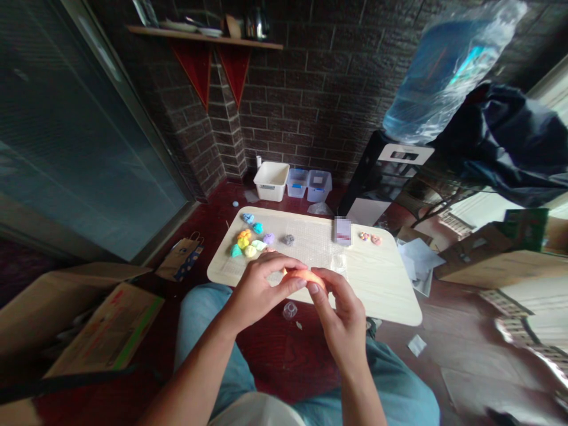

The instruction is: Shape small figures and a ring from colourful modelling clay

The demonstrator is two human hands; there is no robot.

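Orange modelling clay sat between our hands, held in the air just over the near edge of the pale wooden table. Our left hand and our right hand were both closed on it, pinching the lump from either side between thumbs and fingertips. Its final shape was hard to read from this view.

Toward the far left corner of the table lay a cluster of about ten small clay pieces in blue, teal, yellow, mint, lilac and grey, so that much already stood made. Two smaller orange-pink pieces lay apart near the far right corner. Between the two groups, a sheet of bubble wrap covered the middle of the table, with a blurred packet at its far right edge. None of these pieces was in our hands; the orange lump was the one we were working on.

On the floor past the far edge stood a white basket and two clear tubs. A small clear cup lay on the floor below the near edge, and a paper bag leaned off to our left.
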